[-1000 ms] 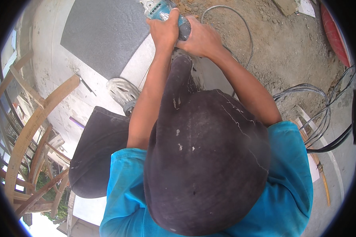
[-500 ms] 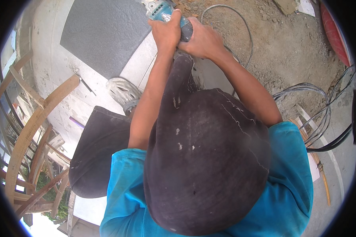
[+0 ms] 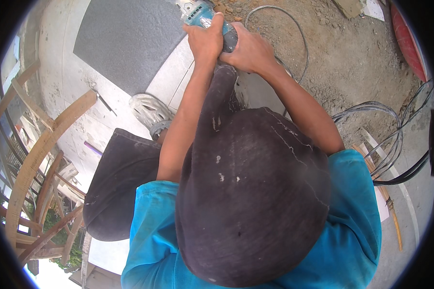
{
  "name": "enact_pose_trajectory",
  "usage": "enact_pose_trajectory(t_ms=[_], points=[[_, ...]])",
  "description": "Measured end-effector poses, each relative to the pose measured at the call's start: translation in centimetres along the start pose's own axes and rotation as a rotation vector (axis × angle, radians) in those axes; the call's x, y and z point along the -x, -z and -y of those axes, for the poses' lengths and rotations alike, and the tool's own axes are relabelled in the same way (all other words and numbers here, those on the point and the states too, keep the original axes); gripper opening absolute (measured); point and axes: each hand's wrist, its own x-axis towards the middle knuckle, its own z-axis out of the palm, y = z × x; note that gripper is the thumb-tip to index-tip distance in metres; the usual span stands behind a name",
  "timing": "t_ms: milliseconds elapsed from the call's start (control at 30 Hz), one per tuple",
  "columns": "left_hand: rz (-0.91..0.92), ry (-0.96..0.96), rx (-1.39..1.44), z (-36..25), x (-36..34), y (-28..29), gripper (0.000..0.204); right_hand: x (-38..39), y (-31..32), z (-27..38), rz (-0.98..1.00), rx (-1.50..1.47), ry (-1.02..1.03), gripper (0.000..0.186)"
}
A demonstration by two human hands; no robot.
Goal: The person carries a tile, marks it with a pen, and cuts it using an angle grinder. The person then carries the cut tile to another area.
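Both my hands are wrapped round an angle grinder [image 3: 201, 16] with a teal body and a dark rear handle, at the top of the view. My left hand [image 3: 205, 41] grips the body near its middle, thumb along the top. Close behind it, my right hand [image 3: 250, 49] is closed round the dark rear end. The grinder's metal head points up and left, and its front end is cut off by the top edge, so the disc is hidden. Left of the grinder lies a dark grey slab [image 3: 130, 43] on pale tiles [image 3: 72, 96].
A grey cable [image 3: 306, 53] loops over the dirt ground [image 3: 342, 62] at right, near coiled black cables [image 3: 395, 120]. A red object [image 3: 406, 41] stands at the far right. Wooden framing [image 3: 53, 139] rises at left. A pencil-like stick [image 3: 106, 105] lies on the tiles by my dusty shoe [image 3: 149, 113].
The grinder and both hands have shifted very slightly to the right. My grip on it is the same.
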Motion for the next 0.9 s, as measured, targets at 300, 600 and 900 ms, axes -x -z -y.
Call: enact_pose_trajectory(t_ms=[300, 600, 900], points=[[0.009, 0.041, -0.029, -0.4, 0.5, 0.1, 0.091, 0.3, 0.3, 0.1, 0.023, 0.029, -0.003, 0.078], [0.006, 0.06, -0.039, -1.0, 1.1, 0.2, 0.093, 0.5, 0.7, 0.3, 0.046, 0.016, -0.019, 0.074], [0.008, 0.052, -0.083, -0.6, 0.9, 0.0, 0.106, 0.4, 0.0, -0.3, 0.026, -0.001, -0.007, 0.081]])
